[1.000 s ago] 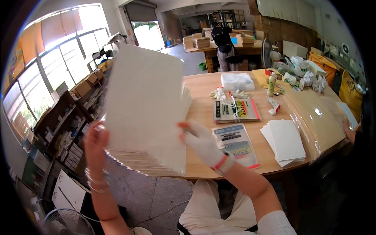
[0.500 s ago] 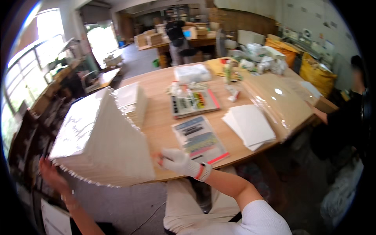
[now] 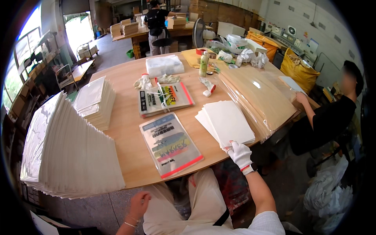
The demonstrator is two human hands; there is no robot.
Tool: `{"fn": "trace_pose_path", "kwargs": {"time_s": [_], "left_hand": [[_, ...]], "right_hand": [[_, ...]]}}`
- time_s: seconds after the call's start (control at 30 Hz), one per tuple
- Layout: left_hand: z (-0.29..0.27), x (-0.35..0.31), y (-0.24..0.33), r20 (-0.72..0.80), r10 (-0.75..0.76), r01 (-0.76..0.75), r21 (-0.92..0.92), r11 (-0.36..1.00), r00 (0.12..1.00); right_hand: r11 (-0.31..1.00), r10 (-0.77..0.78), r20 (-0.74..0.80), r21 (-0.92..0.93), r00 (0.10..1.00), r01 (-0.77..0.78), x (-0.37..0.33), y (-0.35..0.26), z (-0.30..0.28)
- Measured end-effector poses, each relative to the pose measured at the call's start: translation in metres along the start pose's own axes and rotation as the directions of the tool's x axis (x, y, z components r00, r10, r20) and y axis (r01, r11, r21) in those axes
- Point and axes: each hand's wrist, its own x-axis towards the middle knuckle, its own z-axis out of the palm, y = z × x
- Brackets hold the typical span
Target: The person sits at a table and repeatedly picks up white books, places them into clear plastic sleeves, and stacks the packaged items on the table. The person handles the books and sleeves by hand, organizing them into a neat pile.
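Head view: your nearer right hand [image 3: 239, 154] touches the white sheets [image 3: 228, 120], pinching or not I can't tell, long sides stretching ahead of it.

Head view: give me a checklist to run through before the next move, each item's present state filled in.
1. Right hand at the white sheets: ok, gloved fingers at their near edge.
2. Sheets squared up: not ok, fanned out.
3. Firm grip on the sheets: cannot tell.
4. Left hand free: ok, appears empty, off the table.
5. Printed clear bag flat: ok, lying on the table.
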Motion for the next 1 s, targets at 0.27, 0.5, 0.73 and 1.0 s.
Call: {"fn": "trace_pose_path", "kwargs": {"time_s": [0.27,0.5,0.73,1.0], "left_hand": [[0.083,0.101,0.034,-0.001,0.303,-0.288,0.308,0.907,0.953],[0.112,0.163,0.006,0.163,0.146,-0.219,0.725,0.653,0.976],[0.078,0.191,-0.015,0.086,-0.024,-0.027,0.544,0.839,0.996],[0.091,0.162,-0.046,-0.194,0.407,-0.277,0.478,0.834,0.892]], "right_hand": [[-0.221,0.639,0.367,0.930,0.676,-0.295,0.005,0.019,0.033],[-0.002,0.692,0.357,0.870,0.627,-0.493,0.034,0.047,-0.002],[-0.019,0.302,0.434,0.893,0.849,-0.450,-0.048,-0.023,-0.069],[-0.461,0.125,0.769,0.605,0.627,-0.650,-0.124,-0.077,-0.044]]}}
